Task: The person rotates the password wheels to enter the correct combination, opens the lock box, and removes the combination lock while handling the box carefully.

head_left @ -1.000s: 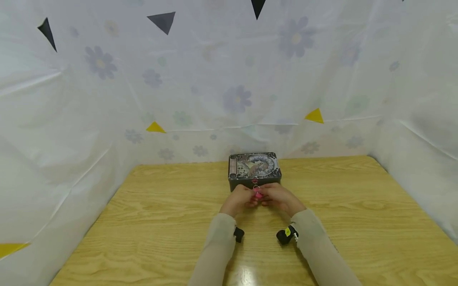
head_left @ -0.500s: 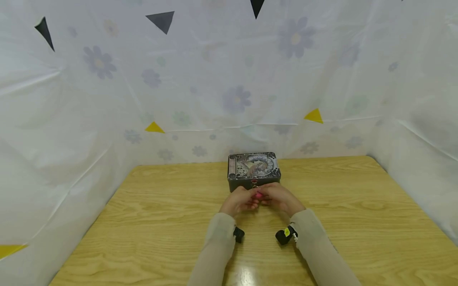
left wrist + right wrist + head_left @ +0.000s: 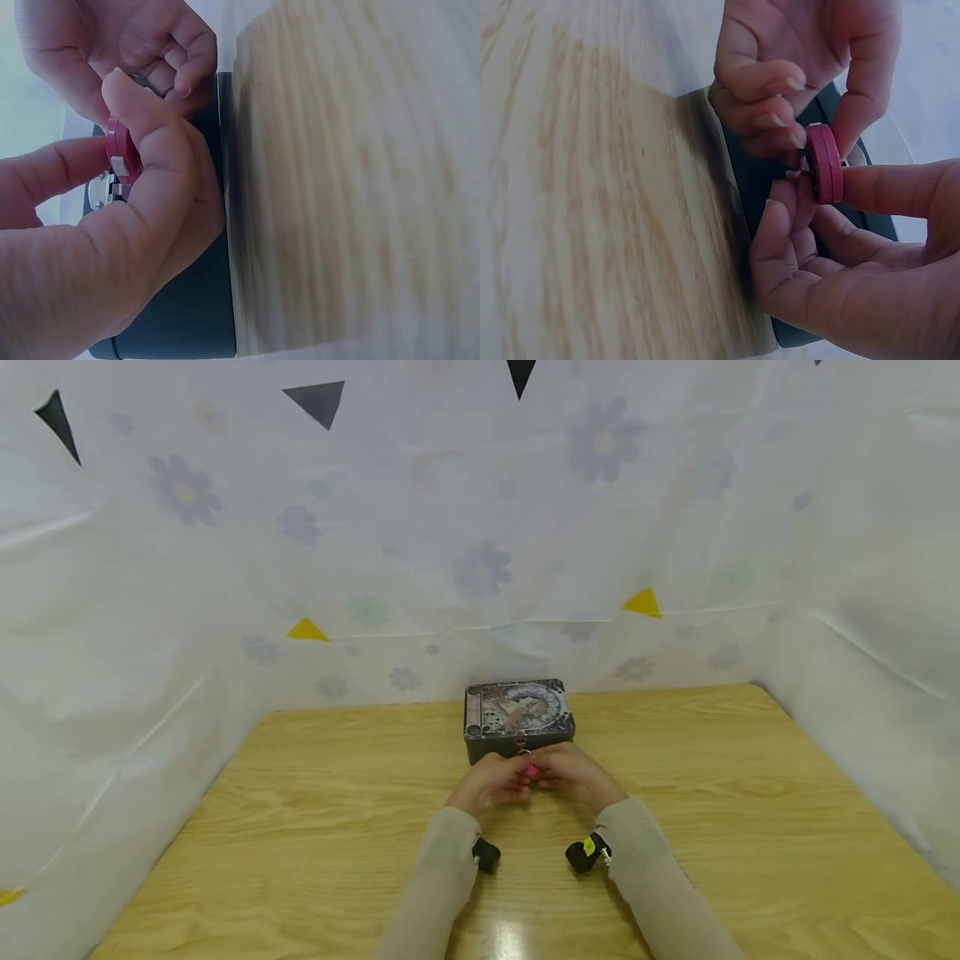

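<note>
Table (image 3: 322,827), wood-grained: its surface offers, I judge, little resistance, so a pull toward my body could drag what stands on it. Box (image 3: 517,707), dark-sided with an ornate, closed lid, at the table's far side: it would be the piece dragged or tipped, since neither of my palms braces it. My left grip (image 3: 491,783) and right grip (image 3: 577,772), each narrowed to a pinch between thumb and fingers, meeting from either side on one small object: with so little room, the fingers could block one another or twist the object in opposite senses. Pink disc (image 3: 825,163), held in both pinches just before the box's front wall: its narrow rim could slip if the fingers press unevenly. In appearance it is deep pink, rounded and thick-edged, apparently a small lock, with a groove running along the rim; any markings on its face are hidden. Silver fitting (image 3: 98,191), with rivet-like dots, just beside the disc. Metal ring (image 3: 523,752), thin, rising above the disc; whether it passes through the fitting I cannot tell.
</note>
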`<action>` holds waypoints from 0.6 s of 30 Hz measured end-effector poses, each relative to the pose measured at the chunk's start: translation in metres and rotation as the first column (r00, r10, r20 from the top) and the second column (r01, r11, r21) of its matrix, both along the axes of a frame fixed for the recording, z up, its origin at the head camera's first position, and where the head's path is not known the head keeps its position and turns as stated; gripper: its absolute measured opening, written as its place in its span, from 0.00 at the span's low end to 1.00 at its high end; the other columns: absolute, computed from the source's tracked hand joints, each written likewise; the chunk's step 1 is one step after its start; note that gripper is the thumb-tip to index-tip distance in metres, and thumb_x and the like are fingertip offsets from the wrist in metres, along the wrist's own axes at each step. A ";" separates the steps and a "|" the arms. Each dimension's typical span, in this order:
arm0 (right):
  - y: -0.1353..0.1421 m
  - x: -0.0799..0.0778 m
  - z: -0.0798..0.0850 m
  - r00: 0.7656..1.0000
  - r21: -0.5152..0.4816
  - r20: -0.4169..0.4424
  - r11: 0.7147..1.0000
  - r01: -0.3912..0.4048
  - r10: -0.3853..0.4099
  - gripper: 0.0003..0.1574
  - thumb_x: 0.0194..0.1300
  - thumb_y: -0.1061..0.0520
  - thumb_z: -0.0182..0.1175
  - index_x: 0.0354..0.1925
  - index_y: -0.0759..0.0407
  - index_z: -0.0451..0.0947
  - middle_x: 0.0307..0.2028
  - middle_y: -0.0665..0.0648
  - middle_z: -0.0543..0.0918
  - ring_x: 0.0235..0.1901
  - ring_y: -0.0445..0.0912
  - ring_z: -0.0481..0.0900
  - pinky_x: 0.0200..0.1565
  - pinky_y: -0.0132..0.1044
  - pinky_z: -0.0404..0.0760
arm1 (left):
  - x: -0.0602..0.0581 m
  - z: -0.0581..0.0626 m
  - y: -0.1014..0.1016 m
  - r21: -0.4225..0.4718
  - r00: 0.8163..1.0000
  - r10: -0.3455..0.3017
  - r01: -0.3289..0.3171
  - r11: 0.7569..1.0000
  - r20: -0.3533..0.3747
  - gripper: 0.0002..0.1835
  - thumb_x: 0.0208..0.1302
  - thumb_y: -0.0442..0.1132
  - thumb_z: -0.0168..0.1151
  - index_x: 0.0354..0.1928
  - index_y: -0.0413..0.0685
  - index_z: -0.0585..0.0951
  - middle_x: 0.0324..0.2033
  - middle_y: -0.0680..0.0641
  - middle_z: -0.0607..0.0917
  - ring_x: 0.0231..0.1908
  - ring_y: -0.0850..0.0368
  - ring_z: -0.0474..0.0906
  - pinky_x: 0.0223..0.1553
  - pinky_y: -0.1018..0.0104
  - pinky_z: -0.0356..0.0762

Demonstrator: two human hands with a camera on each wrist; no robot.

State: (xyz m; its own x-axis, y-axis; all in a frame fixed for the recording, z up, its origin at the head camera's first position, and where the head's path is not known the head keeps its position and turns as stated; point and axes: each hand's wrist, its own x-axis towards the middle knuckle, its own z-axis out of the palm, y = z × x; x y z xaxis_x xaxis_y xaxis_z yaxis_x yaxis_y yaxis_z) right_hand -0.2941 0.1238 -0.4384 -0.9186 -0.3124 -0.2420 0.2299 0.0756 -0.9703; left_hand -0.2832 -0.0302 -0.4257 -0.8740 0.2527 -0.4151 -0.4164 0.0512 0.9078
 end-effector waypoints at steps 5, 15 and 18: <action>0.000 0.000 0.001 1.000 0.000 0.004 1.000 0.008 -0.008 0.21 0.70 0.66 0.48 0.54 0.82 0.70 0.29 0.50 0.81 0.29 0.39 0.78 0.36 0.31 0.78 | -0.003 0.000 -0.003 0.041 0.999 -0.029 0.028 0.999 0.038 0.11 0.72 0.40 0.51 0.38 0.37 0.74 0.28 0.45 0.76 0.24 0.57 0.74 0.29 0.69 0.79; 0.000 0.001 0.004 1.000 0.010 0.022 1.000 0.004 -0.004 0.22 0.69 0.65 0.48 0.55 0.81 0.69 0.30 0.52 0.81 0.30 0.41 0.78 0.37 0.33 0.78 | -0.005 0.002 -0.005 0.023 0.996 -0.066 0.064 0.998 0.061 0.13 0.72 0.42 0.54 0.39 0.36 0.75 0.27 0.45 0.77 0.23 0.58 0.75 0.27 0.70 0.79; 0.000 0.001 0.004 1.000 0.010 0.028 1.000 -0.011 0.011 0.22 0.69 0.65 0.47 0.56 0.81 0.68 0.30 0.52 0.80 0.30 0.41 0.78 0.38 0.33 0.78 | -0.006 0.002 -0.006 0.023 0.996 -0.076 0.075 0.997 0.055 0.12 0.72 0.41 0.53 0.38 0.36 0.75 0.27 0.46 0.77 0.23 0.58 0.75 0.27 0.71 0.79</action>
State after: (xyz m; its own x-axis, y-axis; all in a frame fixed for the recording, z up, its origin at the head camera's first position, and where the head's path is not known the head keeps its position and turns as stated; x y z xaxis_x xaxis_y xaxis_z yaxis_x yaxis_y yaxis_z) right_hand -0.2929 0.1236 -0.4345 -0.9080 -0.3201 -0.2705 0.2556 0.0883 -0.9627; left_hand -0.2887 -0.0365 -0.4240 -0.8276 0.3262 -0.4568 -0.4624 0.0653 0.8843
